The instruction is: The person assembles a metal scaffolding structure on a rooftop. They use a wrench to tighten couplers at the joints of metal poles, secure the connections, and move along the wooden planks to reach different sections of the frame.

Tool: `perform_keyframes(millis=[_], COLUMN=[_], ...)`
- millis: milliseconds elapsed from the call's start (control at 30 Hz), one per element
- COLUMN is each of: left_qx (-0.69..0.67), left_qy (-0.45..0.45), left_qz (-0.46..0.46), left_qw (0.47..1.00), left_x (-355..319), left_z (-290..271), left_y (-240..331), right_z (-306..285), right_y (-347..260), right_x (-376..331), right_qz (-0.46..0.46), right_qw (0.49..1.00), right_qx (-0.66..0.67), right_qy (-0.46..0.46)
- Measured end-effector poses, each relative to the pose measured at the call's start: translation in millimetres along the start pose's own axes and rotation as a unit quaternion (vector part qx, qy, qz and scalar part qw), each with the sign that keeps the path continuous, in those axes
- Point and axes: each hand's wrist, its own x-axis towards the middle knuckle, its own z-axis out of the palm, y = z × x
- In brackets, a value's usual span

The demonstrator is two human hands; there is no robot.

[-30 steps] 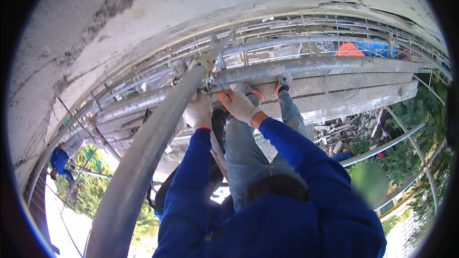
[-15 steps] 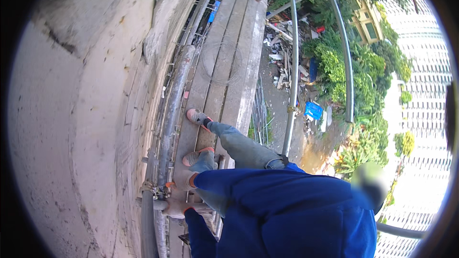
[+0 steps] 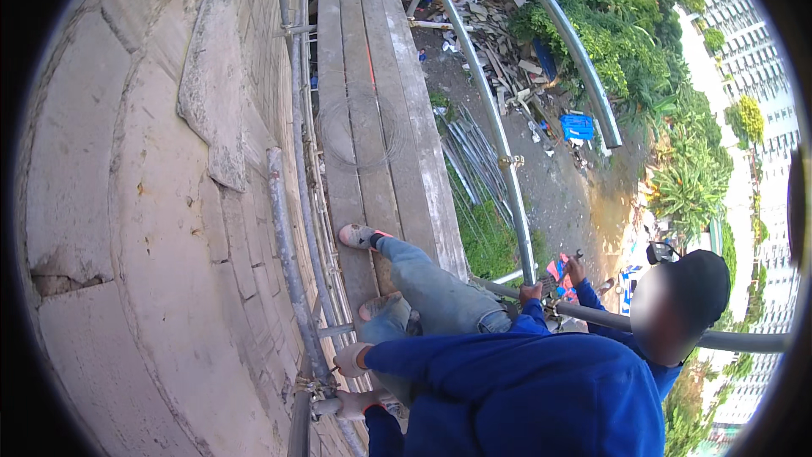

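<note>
My gloved left hand (image 3: 351, 406) is closed around a short grey scaffold pipe (image 3: 325, 407), close to the wall. Just above it in the picture, my gloved right hand (image 3: 348, 360) is closed beside a pipe clamp (image 3: 315, 387). A thin dark piece sticks out of that glove, too small to name. The clamp sits on a long grey pipe (image 3: 296, 288) that runs along the wall. My blue right sleeve (image 3: 474, 364) stretches across the lower middle and hides part of the planks.
A co-worker in jeans (image 3: 423, 275) and a dark cap (image 3: 706, 279) stands on the planks (image 3: 385, 110). One of their hands (image 3: 531, 292) is at a railing pole (image 3: 499, 144). A wire coil (image 3: 364, 131) lies on the planks. Rubble (image 3: 507, 68) lies on the ground far below.
The view has shifted, so my hands sit lower and further right in the picture. The co-worker's cap and hands have come into sight. An orange tip by my right glove no longer shows.
</note>
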Motion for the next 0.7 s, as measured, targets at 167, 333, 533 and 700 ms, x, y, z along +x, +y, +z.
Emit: perform_keyframes(millis=[167, 333, 533, 700], left_qx=[-0.074, 0.035, 0.207, 0.456], left_qy=[-0.104, -0.144, -0.320, -0.404], left_qz=[0.056, 0.300, 0.475, 0.606], left_qw=[0.990, 0.942, 0.793, 0.511], left_x=[41, -48, -11, 79], left_z=[-39, -72, 29, 51], left_y=[-49, 40, 97, 80], right_z=[-6, -7, 3, -43], right_y=[-3, 3, 25, 1], right_x=[-4, -4, 2, -43], right_qz=[-0.006, 0.015, -0.021, -0.020], right_qw=[1.000, 1.000, 0.998, 0.998], right_qx=[-0.011, -0.018, -0.032, -0.054], right_qy=[0.011, 0.006, 0.053, 0.019])
